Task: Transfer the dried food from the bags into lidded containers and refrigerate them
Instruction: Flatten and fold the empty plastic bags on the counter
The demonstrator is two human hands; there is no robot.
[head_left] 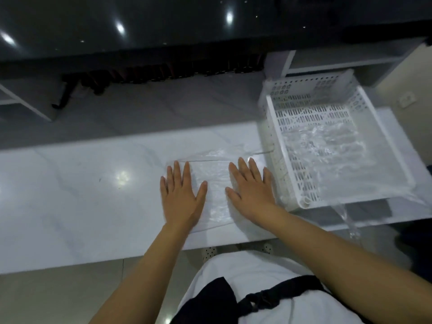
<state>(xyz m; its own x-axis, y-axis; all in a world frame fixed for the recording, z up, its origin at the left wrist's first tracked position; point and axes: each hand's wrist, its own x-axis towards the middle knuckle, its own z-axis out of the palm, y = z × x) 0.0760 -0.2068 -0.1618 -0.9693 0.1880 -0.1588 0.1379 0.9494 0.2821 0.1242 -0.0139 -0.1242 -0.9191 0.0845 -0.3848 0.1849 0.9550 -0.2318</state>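
On the white marble counter (70, 206) in front of you, a clear plastic bag (216, 183) lies flat, and both your hands are pressed down on it, palms down. Your left hand (181, 195) covers the bag's left edge with its fingers straight and slightly spread, holding nothing. Your right hand (251, 190) rests on the bag's right side in the same way, fingers straight and fanned out, thumb pointing in toward the left hand. The bare middle of the bag shows between your two thumbs, wrinkled and shiny, and you cannot tell whether anything is inside it. Just beside your right hand, almost touching your little finger, stands a white slotted basket (280, 146) at the right end of the counter. More clear plastic (327, 146) lies crumpled inside the basket, and a strip of it hangs over the near right corner and down past the counter edge. You wear a white top with a dark apron (268, 298) tied at the waist.
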